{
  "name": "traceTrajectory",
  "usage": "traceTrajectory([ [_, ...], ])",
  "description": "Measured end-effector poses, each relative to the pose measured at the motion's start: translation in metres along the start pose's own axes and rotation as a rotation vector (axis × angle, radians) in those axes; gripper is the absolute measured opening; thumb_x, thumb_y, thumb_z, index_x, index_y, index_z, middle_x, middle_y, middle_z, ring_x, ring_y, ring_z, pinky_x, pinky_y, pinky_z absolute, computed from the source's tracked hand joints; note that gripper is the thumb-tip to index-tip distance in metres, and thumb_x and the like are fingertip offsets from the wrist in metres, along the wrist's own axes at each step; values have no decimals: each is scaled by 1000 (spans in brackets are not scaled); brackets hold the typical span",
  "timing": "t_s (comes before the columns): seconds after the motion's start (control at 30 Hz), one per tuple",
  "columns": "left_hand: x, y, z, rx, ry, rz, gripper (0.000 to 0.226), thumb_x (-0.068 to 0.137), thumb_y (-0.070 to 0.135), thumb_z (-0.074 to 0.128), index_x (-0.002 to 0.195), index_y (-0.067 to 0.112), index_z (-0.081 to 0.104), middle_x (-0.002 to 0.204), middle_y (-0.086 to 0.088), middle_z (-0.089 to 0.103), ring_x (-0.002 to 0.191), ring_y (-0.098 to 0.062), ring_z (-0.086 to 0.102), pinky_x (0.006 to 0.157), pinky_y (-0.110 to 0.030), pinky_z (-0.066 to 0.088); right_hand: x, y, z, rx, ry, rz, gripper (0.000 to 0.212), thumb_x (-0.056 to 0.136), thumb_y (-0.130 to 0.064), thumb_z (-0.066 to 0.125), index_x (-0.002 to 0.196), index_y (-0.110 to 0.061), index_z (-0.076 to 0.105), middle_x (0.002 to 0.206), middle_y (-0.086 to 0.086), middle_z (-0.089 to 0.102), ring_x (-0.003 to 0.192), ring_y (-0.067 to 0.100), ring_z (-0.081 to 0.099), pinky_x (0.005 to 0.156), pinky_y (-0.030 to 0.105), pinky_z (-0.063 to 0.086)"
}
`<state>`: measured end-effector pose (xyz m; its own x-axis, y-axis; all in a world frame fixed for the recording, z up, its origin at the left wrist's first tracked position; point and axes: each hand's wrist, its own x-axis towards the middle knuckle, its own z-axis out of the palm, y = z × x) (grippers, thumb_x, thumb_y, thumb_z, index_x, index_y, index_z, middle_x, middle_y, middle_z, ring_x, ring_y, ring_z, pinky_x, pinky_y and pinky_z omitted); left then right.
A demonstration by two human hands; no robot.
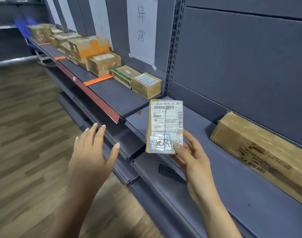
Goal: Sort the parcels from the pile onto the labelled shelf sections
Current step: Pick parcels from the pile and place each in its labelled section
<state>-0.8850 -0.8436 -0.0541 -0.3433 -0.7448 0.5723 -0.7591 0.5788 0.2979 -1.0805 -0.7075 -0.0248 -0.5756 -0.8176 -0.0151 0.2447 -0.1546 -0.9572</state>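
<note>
Right hand [195,163] pinches the lower end of a small parcel [165,126], thumb on its label and fingers behind, holding it upright in front of the grey shelf [232,182]. Left hand [92,152] hovers beside it, holding nothing, fingers straight and slightly spread. A long brown box [266,152] lies at the shelf's back. Further left, more boxes [104,64] line the next shelf, parted by orange tape [98,80], below a paper sign [142,28].

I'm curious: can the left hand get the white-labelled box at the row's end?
Probably yes: the left hand is open and empty, and the shelf before the white-labelled box is bare.
</note>
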Motion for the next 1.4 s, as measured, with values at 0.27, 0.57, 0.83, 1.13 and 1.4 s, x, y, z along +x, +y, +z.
traceTrajectory([
  [0.27,51,-106,-7,23,31,-75,64,91,47,43,131,-1,54,135,-23,54,126,-39,52,103,-59,41,51,34,107,36,-41,-2,38,95,-8,59,130,-22,57,111,3,75,105,16,71,90,24,56],
  [0.57,88,-180,-8,70,59,-61,61,91,44,43,127,-4,57,130,-24,58,118,-41,57,97,-57,46,83,55,179,40,-51,21,56,79,-26,67,133,-23,55,113,3,74,108,18,70,98,32,51],
  [0.83,130,-224,6,66,-19,-125,68,90,50,39,136,2,51,140,-20,51,129,-37,48,106,-57,36,136,76,216,44,-24,27,39,93,-10,60,130,-20,57,109,3,75,107,20,70,92,27,56],
  [1.13,222,-293,50,74,-93,-124,69,90,53,37,140,5,47,145,-18,47,133,-35,44,109,-56,36,238,101,283,58,6,54,34,95,-8,60,124,-24,60,106,3,76,98,16,72,78,19,55],
  [1.4,337,-351,77,71,-92,-117,61,97,44,48,143,4,44,145,-20,46,134,-37,43,111,-52,30,343,109,351,48,48,21,33,94,-11,61,122,-29,61,108,3,76,99,16,72,92,31,52],
])
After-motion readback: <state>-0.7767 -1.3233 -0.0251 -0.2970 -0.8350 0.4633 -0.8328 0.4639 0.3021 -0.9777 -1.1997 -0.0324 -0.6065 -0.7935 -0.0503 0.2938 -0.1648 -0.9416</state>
